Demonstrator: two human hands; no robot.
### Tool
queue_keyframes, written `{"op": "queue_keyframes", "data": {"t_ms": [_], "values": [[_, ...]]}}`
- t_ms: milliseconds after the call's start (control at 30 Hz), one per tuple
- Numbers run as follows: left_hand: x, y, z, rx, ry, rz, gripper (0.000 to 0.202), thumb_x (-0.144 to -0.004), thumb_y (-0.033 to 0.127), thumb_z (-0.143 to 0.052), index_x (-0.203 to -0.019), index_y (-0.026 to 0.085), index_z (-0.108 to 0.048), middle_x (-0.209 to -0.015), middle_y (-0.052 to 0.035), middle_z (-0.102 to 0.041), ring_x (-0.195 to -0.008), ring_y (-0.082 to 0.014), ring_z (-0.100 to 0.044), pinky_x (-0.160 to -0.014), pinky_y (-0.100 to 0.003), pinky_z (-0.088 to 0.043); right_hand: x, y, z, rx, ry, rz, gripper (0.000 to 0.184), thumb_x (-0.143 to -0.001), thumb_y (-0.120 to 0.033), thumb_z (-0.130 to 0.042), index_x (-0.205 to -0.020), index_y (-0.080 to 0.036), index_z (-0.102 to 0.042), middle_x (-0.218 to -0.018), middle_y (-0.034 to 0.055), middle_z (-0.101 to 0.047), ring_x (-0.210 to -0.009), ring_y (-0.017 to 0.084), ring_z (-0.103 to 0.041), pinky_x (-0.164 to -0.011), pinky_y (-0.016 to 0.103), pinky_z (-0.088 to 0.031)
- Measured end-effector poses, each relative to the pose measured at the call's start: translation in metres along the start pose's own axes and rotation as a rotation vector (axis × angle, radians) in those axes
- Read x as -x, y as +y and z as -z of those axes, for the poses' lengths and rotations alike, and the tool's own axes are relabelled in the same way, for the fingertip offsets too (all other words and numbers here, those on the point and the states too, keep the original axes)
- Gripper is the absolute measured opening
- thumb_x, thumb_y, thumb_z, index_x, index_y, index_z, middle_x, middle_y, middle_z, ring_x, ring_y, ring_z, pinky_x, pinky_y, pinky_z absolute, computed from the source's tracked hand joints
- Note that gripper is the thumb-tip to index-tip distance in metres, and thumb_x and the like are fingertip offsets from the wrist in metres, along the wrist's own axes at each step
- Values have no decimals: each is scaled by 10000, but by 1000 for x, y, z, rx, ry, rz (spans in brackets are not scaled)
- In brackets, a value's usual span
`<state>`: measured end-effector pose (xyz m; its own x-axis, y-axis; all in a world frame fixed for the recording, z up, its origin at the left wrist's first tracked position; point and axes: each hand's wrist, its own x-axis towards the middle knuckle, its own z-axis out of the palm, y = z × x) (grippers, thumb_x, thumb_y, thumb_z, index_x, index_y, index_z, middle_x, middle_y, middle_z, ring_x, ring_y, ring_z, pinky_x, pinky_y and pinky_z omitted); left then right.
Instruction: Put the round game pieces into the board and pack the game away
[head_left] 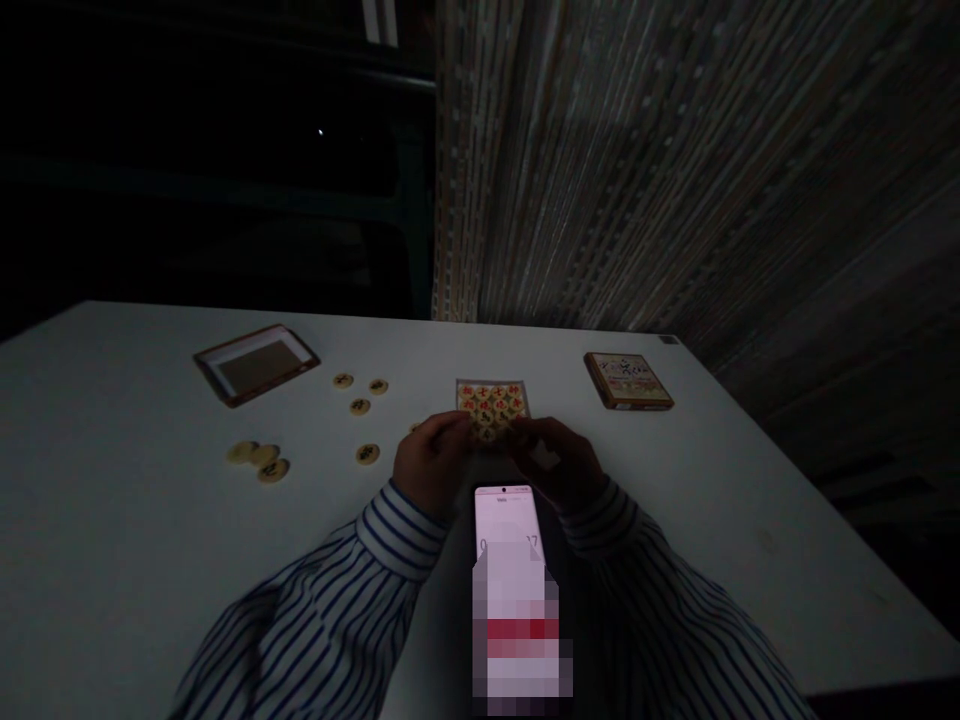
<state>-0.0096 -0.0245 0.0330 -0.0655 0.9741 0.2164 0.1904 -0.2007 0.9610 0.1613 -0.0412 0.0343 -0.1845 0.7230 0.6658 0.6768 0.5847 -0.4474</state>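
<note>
we've got our left hand [429, 462] & right hand [566, 465] over the mid of a white table [697, 560], either side of a shallow tray [492, 381] packed w/ xiangqi pcs [501, 406]. tray sits btwn our hands, just beyond a phone [504, 520] w/ its screen lit & lower part pixelated. in the tray we see the far rows in red characters, nearer ones in black; our fingers hide the near corners.

left hand: half closed, fingers curled in, tips at the tray's left side; can't tell if it has hold of a pc or just the edge. right hand: part open, thumb & index bent twd each other at the tray's right side, a gap showing btwn them & the palm; can't tell if anything's pinched.

to the left of our left hand, loose pcs [360, 406] lie flat: three near each other, one nearer us, one part hidden behind the hand. farther left, a cluster of three [264, 456], two w/ plain tops, one w/ a dark character. beyond that, an open box [276, 384]. at right, a flat box [630, 382] w/ chinese characters on top. string curtain [540, 200] behind; dim light.
</note>
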Motion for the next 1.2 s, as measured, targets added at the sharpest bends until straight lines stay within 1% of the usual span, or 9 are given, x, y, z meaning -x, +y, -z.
{"op": "queue_keyframes", "data": {"t_ms": [133, 267, 333, 433, 600, 733, 933, 1067, 1200], "values": [[-3, -6, 4, -141, 85, -57, 233, -734, 304, -534, -862, 134, -627, -774, -55, -665, -697, -146, -612, -658, -282, -509, 1, 6, 3, 7, -25, -10, 262, -731, -262, -569, -976, -172, -590, -738, 36, -631, -656, 125, -573, -601, 266, -475], [-6, -14, 6, -262, 136, -138, 234, -751, 288, -504, -890, 143, -625, -831, -66, -646, -729, -149, -602, -678, -287, -500, -4, 13, 14, 49, -54, -21, 262, -735, -273, -558, -981, -187, -586, -730, 28, -632, -635, 120, -572, -574, 251, -469], [-7, -18, 6, -291, 126, -136, 235, -755, 271, -491, -903, 141, -620, -850, -72, -641, -732, -151, -602, -668, -284, -502, -6, 18, 22, 75, -45, -40, 267, -730, -280, -563, -977, -180, -586, -745, 35, -638, -619, 118, -570, -561, 245, -465], [-10, -25, 5, -312, 94, -117, 244, -759, 256, -480, -931, 141, -609, -892, -83, -640, -772, -164, -605, -686, -295, -504, -9, 25, 31, 120, 10, -128, 259, -721, -301, -579, -947, -174, -596, -724, 30, -634, -583, 114, -555, -543, 243, -459], [-13, -34, 3, -318, 33, -106, 250, -767, 260, -466, -959, 164, -594, -935, -77, -640, -837, -178, -604, -753, -321, -497, -14, 31, 37, 161, 12, -221, 274, -711, -319, -589, -950, -187, -606, -690, 9, -624, -580, 121, -547, -559, 252, -457], [-12, -36, 2, -344, -5, -82, 264, -774, 274, -457, -977, 163, -586, -947, -76, -641, -883, -186, -595, -785, -328, -485, -24, 33, 37, 163, -111, -206, 292, -723, -333, -573, -970, -179, -604, -715, 19, -635, -592, 122, -554, -573, 251, -453], [-11, -37, 1, -339, -54, -75, 277, -785, 266, -437, -1001, 157, -571, -941, -81, -644, -880, -188, -597, -776, -335, -486, -48, 36, 36, 268, -422, -158, 258, -718, -306, -567, -939, -182, -618, -781, 28, -640, -675, 136, -572, -643, 272, -445], [-11, -35, 1, -339, -38, -79, 264, -785, 250, -434, -989, 167, -579, -922, -71, -648, -875, -186, -598, -775, -337, -487, -59, 41, 30, 322, -538, -140, 248, -715, -325, -577, -913, -183, -630, -814, 39, -632, -725, 152, -571, -671, 284, -439], [-12, -32, 2, -389, -38, -87, 270, -785, 237, -428, -989, 152, -583, -941, -83, -647, -891, -192, -594, -785, -343, -484, -64, 46, 24, 341, -617, -140, 246, -713, -330, -580, -903, -185, -639, -814, 40, -630, -724, 153, -569, -667, 270, -433]]}}
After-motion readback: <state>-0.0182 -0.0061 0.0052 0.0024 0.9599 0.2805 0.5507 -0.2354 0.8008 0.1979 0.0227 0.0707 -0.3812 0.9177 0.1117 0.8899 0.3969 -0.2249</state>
